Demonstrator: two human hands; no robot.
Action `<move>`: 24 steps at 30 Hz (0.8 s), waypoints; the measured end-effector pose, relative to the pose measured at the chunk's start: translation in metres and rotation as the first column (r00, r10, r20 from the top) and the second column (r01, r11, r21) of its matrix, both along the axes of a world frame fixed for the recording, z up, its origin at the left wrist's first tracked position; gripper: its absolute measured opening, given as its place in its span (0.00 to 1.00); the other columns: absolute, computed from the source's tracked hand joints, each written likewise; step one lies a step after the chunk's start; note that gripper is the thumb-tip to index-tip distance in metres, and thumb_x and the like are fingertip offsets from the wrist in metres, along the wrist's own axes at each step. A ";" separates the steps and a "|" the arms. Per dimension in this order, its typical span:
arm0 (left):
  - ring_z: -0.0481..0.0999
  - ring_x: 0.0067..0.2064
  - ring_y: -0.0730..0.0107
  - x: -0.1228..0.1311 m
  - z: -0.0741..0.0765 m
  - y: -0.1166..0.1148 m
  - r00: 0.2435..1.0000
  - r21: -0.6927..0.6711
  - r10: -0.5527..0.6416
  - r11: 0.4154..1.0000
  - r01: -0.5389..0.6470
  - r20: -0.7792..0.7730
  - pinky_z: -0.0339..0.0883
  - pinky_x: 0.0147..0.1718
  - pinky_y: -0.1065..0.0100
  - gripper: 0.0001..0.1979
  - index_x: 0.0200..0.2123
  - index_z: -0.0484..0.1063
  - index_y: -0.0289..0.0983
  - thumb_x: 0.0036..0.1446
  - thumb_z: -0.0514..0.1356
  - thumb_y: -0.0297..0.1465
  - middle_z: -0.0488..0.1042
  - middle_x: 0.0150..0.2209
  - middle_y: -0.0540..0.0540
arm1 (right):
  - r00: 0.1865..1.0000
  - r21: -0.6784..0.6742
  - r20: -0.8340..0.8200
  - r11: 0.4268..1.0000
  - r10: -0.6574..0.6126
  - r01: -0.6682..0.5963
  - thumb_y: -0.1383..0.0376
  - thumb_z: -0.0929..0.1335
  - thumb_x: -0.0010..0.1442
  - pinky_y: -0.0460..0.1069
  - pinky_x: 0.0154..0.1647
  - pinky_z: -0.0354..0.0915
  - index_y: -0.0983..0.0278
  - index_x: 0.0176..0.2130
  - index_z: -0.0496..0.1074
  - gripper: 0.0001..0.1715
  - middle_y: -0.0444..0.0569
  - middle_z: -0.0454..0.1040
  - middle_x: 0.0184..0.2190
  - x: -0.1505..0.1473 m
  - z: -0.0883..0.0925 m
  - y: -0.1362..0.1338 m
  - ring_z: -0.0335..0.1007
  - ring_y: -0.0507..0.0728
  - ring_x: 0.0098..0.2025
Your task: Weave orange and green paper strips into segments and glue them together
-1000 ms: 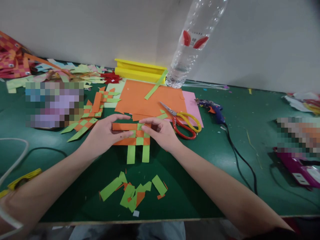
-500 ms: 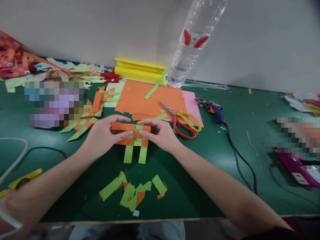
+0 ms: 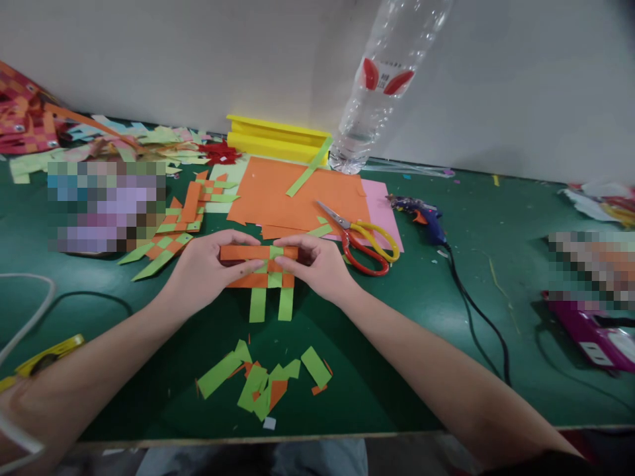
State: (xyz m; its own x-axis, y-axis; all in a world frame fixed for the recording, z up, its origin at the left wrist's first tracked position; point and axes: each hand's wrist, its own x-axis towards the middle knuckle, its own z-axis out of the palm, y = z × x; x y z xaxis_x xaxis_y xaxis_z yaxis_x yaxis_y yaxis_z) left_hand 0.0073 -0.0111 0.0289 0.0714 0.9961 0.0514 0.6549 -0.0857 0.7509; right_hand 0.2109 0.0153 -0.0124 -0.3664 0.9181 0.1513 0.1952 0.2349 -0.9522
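Note:
Between my two hands is a woven piece of orange and green paper strips (image 3: 274, 274), held just above the table. My left hand (image 3: 213, 268) pinches its left end, thumb in front and fingers behind. At its right end, my right hand (image 3: 315, 264) grips it the same way, with the thumb on the weave. Two green strip ends hang from its lower edge. Green and orange paper scraps (image 3: 255, 387) lie in front of it. Finished-looking woven paper fish (image 3: 171, 241) rest beyond my left hand. Scissors (image 3: 364, 241) with red and yellow handles lie beyond my right hand.
Orange paper sheets (image 3: 292, 198) lie behind my hands, near a folded yellow strip (image 3: 278, 140). A tall clear bottle (image 3: 377, 99) stands by the wall. To the right are a blue glue gun (image 3: 421, 215) with its cord and a magenta device (image 3: 585, 330). A yellow cutter (image 3: 54, 354) lies left.
The hanging green strip ends have shifted slightly, and the woven piece is tilted a little differently. Both hands keep their hold in nearly the same place.

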 end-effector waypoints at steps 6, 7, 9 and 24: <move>0.82 0.38 0.61 0.001 -0.002 -0.001 0.965 -0.167 0.028 0.986 0.016 0.262 0.77 0.38 0.65 0.28 0.51 0.69 0.42 0.46 0.69 0.40 0.75 0.53 0.45 | 1.000 0.002 -0.014 1.000 -0.020 0.020 0.58 0.72 0.54 0.46 0.25 0.60 0.61 0.42 0.77 0.16 0.43 0.74 0.29 0.000 0.000 0.001 0.59 0.48 0.24; 0.82 0.39 0.61 0.001 -0.003 0.000 0.953 -0.180 0.037 0.984 0.018 0.300 0.77 0.38 0.65 0.31 0.54 0.67 0.42 0.45 0.69 0.40 0.76 0.52 0.44 | 1.000 0.008 -0.011 1.000 -0.029 0.029 0.58 0.72 0.54 0.47 0.26 0.61 0.61 0.42 0.77 0.16 0.44 0.74 0.29 0.000 0.000 0.001 0.60 0.48 0.24; 0.82 0.39 0.60 0.001 -0.003 0.000 0.943 -0.194 0.058 0.981 0.007 0.329 0.77 0.39 0.65 0.34 0.56 0.65 0.41 0.45 0.70 0.39 0.79 0.47 0.44 | 0.999 0.019 -0.014 0.999 -0.037 0.037 0.58 0.72 0.54 0.47 0.26 0.63 0.60 0.42 0.77 0.16 0.44 0.75 0.30 0.001 0.001 0.001 0.63 0.49 0.25; 0.82 0.36 0.58 0.003 0.000 -0.001 0.963 -0.165 0.067 0.986 -0.024 0.260 0.76 0.36 0.66 0.29 0.51 0.70 0.40 0.44 0.70 0.37 0.81 0.32 0.48 | 0.997 0.035 -0.071 0.999 0.000 0.003 0.60 0.72 0.53 0.51 0.38 0.71 0.60 0.40 0.73 0.14 0.48 0.78 0.40 -0.002 0.004 -0.003 0.74 0.56 0.41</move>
